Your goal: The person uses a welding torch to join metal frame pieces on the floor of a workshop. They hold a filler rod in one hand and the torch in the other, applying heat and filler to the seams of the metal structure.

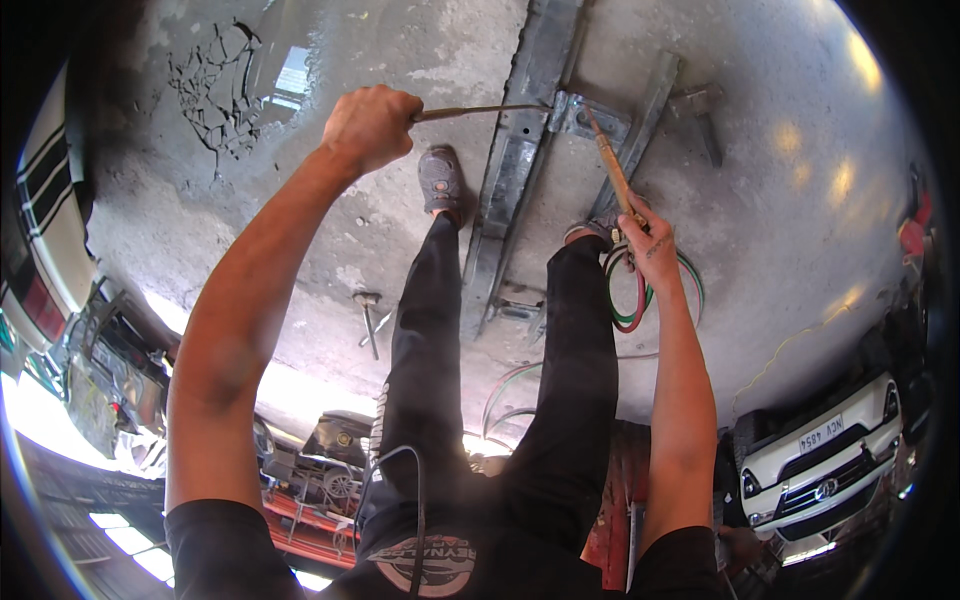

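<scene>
The left hand (370, 125) is clenched in a fist around a thin metal rod (480, 111). The rod's long axis runs nearly level, pointing toward 3 o'clock, and its far tip meets a small steel plate (575, 115) on the frame (515, 180). The right hand (640, 232) grasps the torch (612, 170), a slim brass-coloured tube whose long axis slants up toward 11 o'clock, its tip at the same plate. Both tools converge there, just above picture centre.

The frame is dull grey steel, made of long flat bars lying on the rough, stained concrete floor (780, 200); one bar runs from 12 toward 6 o'clock. Red and green hoses (632, 300) loop below the right hand, partly hidden behind the wrist and the dark trouser leg. The person's shoes (441, 180) stand either side of the main bar; the right shoe is mostly covered by the leg.

A hammer (368, 315) lies on the floor at 8 o'clock from the frame. Cracked concrete (215, 85) shows at 10 o'clock. A white car (825, 455) sits at 4 o'clock, bent by the lens.
</scene>
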Action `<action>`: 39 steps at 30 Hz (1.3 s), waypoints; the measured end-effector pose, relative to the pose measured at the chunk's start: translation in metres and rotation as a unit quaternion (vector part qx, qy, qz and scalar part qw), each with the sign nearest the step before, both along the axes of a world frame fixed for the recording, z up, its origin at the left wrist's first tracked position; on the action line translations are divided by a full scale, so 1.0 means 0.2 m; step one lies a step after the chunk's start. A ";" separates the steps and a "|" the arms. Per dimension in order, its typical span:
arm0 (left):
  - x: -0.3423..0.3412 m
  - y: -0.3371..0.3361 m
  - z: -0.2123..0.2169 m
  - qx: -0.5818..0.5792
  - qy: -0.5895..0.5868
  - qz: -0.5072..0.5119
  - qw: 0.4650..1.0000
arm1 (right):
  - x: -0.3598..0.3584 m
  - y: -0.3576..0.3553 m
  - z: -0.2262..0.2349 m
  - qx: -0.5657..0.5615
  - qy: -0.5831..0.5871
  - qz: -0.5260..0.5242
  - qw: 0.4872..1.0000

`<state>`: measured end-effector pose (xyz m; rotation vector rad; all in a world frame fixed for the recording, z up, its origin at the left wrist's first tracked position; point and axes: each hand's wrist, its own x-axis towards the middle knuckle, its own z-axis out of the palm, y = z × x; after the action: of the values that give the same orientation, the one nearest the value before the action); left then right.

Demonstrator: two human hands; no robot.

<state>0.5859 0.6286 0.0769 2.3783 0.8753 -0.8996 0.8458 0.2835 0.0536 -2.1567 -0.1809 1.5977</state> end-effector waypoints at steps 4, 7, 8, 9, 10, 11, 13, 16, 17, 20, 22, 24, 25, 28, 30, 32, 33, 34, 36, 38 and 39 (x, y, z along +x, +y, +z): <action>0.01 0.01 0.01 -0.004 0.003 0.006 1.000 | 0.00 -0.02 0.00 0.000 0.009 0.016 1.000; 0.00 0.01 0.00 -0.003 -0.004 0.000 1.000 | 0.00 -0.02 0.01 -0.014 0.011 0.020 1.000; 0.00 0.01 0.00 -0.001 -0.006 -0.001 1.000 | 0.00 -0.02 0.02 -0.014 0.012 0.022 1.000; 0.00 0.01 0.00 0.000 -0.008 -0.002 1.000 | 0.00 -0.03 0.02 -0.014 0.012 0.024 1.000; 0.00 0.01 0.00 0.002 -0.010 -0.003 1.000 | 0.00 -0.03 0.03 -0.014 0.012 0.026 0.999; 0.00 0.01 0.00 0.002 -0.010 -0.001 1.000 | 0.00 -0.03 0.03 -0.016 0.013 0.027 0.999; 0.00 0.01 -0.01 0.001 -0.010 0.001 1.000 | -0.01 -0.04 0.04 -0.020 0.015 0.028 0.999; 0.00 0.01 0.00 0.002 -0.003 0.000 1.000 | -0.02 -0.07 0.03 -0.017 0.014 0.027 0.999; 0.00 0.01 0.00 0.002 -0.004 0.001 1.000 | -0.02 -0.08 0.03 -0.017 0.017 0.030 0.999; 0.00 0.01 0.00 0.002 -0.005 0.003 1.000 | -0.03 -0.09 0.04 -0.016 0.023 0.034 0.999; -0.01 0.01 0.00 0.000 -0.006 0.002 1.000 | -0.04 -0.10 0.04 -0.019 0.023 0.031 0.999; -0.01 0.01 -0.01 -0.001 -0.009 0.006 1.000 | -0.04 -0.11 0.04 -0.019 0.021 0.033 0.999; -0.01 0.01 -0.01 -0.002 -0.010 0.008 1.000 | -0.04 -0.11 0.04 -0.018 0.021 0.033 0.999; -0.03 0.02 -0.03 -0.006 -0.011 0.011 1.000 | -0.04 -0.11 0.03 -0.015 0.021 0.031 0.999; -0.03 0.03 -0.04 -0.005 -0.006 0.010 1.000 | -0.04 -0.10 0.03 -0.025 0.023 0.033 0.999; -0.04 0.04 -0.05 -0.004 -0.006 0.009 1.000 | -0.04 -0.09 0.04 -0.032 0.025 0.033 0.999; -0.04 0.04 -0.05 -0.002 -0.008 0.009 1.000 | -0.04 -0.08 0.04 -0.034 0.026 0.034 0.999; -0.05 0.04 -0.06 0.001 -0.009 0.010 1.000 | -0.04 -0.07 0.05 -0.035 0.026 0.034 0.998; -0.05 0.05 -0.06 -0.004 -0.006 0.012 1.000 | -0.04 -0.07 0.05 -0.035 0.029 0.032 0.998; -0.05 0.05 -0.06 -0.006 -0.006 0.012 1.000 | -0.04 -0.07 0.05 -0.034 0.029 0.035 0.998; -0.05 0.05 -0.06 -0.005 -0.008 0.010 1.000 | -0.03 -0.07 0.05 -0.032 0.028 0.038 0.998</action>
<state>0.5763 0.6381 0.0642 2.3609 0.8836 -0.8736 0.8391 0.2688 0.0641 -2.1729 -0.1975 1.7268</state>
